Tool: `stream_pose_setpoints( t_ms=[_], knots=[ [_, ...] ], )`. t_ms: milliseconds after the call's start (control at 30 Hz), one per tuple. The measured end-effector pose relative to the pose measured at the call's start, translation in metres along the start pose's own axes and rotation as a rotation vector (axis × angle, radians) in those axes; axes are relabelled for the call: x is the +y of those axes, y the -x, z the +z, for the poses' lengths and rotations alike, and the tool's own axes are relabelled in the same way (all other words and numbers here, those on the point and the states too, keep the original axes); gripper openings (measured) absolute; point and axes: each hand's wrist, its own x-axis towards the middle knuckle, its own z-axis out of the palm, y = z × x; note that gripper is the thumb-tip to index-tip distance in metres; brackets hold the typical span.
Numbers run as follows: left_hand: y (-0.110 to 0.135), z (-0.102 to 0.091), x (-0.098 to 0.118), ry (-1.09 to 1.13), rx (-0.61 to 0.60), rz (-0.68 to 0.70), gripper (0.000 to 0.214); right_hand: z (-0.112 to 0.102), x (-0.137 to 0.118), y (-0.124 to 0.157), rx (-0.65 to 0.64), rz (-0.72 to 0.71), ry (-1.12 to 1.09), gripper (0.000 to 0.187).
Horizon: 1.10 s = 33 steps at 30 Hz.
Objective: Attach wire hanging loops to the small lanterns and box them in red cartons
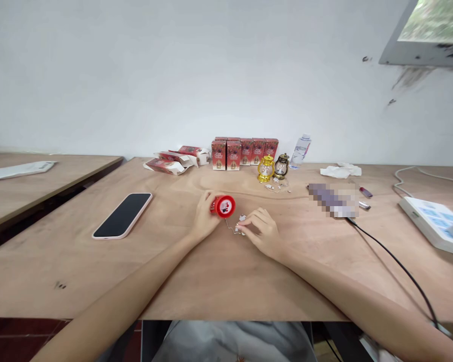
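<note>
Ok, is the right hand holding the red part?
No, the left hand grips the red part, while the right hand rests its fingertips on a white bit on the table.

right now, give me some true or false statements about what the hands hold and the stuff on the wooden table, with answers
1. The left hand grips a small round red plastic lantern lying on its side. True.
2. The black phone in a pink case lies to the right of the right hand. False: it lies on the left side, beyond the left hand.
3. The right hand's fingertips rest on a small white part with a thin wire. True.
4. The little gold lantern lies tipped over. False: it stands upright beside a dark lantern.
5. The red cardboard boxes are stacked on the phone. False: they stand in a row at the back of the wooden table.
</note>
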Motion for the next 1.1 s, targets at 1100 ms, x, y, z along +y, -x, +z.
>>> stream_pose_setpoints(
  t_ms=[1100],
  knots=[
    [0.007, -0.009, 0.027, -0.38, -0.318, 0.091, 0.047, -0.013, -0.022, -0.009, 0.217, -0.083, 0.016, 0.019]
  ],
)
